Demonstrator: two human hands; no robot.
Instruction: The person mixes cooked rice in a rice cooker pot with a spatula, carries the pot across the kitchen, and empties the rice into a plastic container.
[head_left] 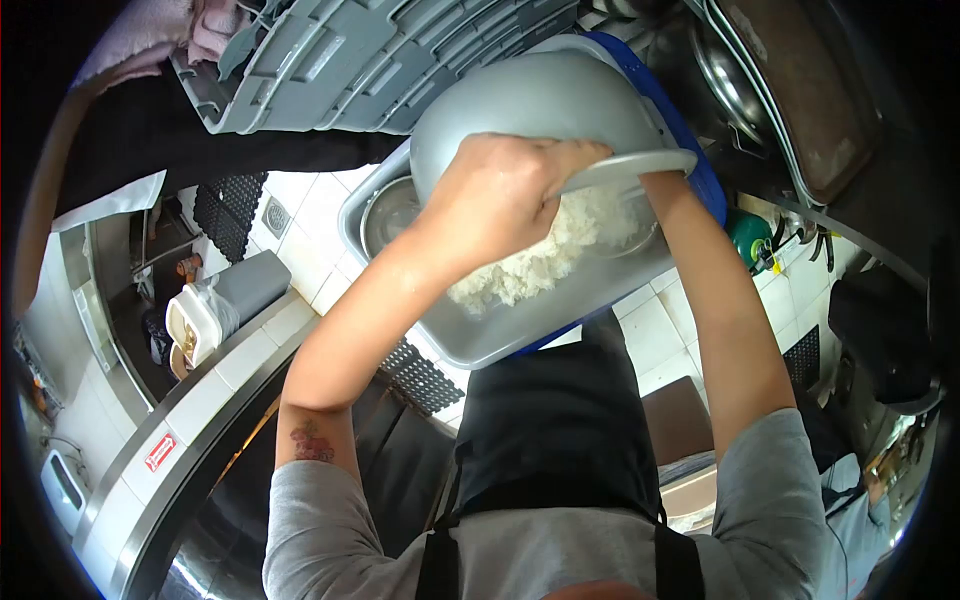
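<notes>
My left hand (500,190) is closed round the near rim of a big grey metal pot (540,95). The pot is tipped over a grey plastic tub (465,355), its mouth turned down towards me. White cooked rice (525,265) lies in a heap below the mouth, inside the tub. My right arm reaches in under the rim at the right, so the fingers of my right hand (660,185) are hidden by the pot. Left of the pot, a round shiny metal edge (375,225) shows within the tub.
A blue tub (705,165) sits beneath the grey one. A large grey crate (350,65) stands beyond it to the left, near a person in dark clothes (240,165). Metal pans (735,80) and brown trays (800,90) crowd the right. A bin (215,305) stands lower left.
</notes>
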